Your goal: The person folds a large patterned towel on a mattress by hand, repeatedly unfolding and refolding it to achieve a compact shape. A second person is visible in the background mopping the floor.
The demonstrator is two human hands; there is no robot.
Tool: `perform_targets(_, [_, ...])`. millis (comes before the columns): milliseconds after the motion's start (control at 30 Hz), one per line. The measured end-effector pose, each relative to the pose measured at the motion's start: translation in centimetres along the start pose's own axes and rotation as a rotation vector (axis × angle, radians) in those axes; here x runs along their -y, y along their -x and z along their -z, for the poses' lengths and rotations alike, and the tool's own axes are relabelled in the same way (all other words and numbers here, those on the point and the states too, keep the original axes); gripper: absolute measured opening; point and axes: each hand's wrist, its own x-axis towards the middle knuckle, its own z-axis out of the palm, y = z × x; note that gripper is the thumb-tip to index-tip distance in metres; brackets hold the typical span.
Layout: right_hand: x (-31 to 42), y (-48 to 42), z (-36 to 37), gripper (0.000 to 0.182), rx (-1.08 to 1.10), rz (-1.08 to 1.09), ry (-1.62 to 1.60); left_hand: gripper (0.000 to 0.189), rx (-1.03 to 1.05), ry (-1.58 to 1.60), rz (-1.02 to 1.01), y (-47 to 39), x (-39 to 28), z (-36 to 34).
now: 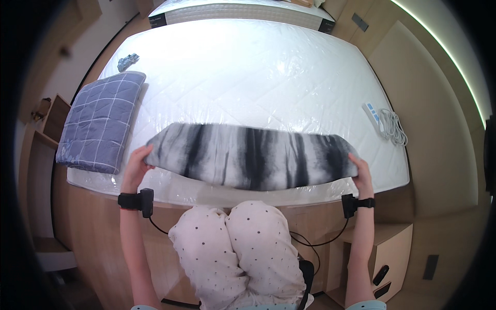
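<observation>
A folded cloth with grey, white and black streaks point(236, 157) stretches between my two hands, above the near part of a mattress in clear plastic wrap point(248, 85). My left hand point(138, 164) grips its left end, and my right hand point(361, 172) grips its right end. Each wrist wears a black strap with a small box and a cable. Left of my left hand lies a folded blue-grey checked quilt point(102, 124). A small crumpled bluish cloth point(128, 62) rests beyond the quilt.
A power strip point(372, 116) with a coiled cable point(393, 128) lies at the mattress's right side. A wooden nightstand point(391, 252) stands at the lower right. Another mattress point(240, 13) is at the far end. A padded headboard panel point(438, 128) rises on the right.
</observation>
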Motion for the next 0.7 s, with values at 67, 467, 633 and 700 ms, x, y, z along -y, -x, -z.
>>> perform_targets(67, [2.0,0.5,-0.6,0.029,0.025,0.016,-0.194,0.019,-0.096,0.075,-0.077,1.1,-3.2,-2.4])
perform_targets(467, [-6.3,0.0,-1.2,0.035,-0.283,0.331,1.074,0.043,0.021,-0.69,0.254,-0.9,4.6,-0.6])
perform_targets(633, [-10.4,-0.4,-1.2,0.05,-0.236,0.105,0.772,0.04,-0.144,-0.693,0.082,-1.8,8.1,-2.4])
perform_targets(700, [-10.2,-0.9,-0.3,0.047,-0.113,0.16,0.6,0.034,-0.161,-0.631,0.007,-1.9,7.1,-1.8])
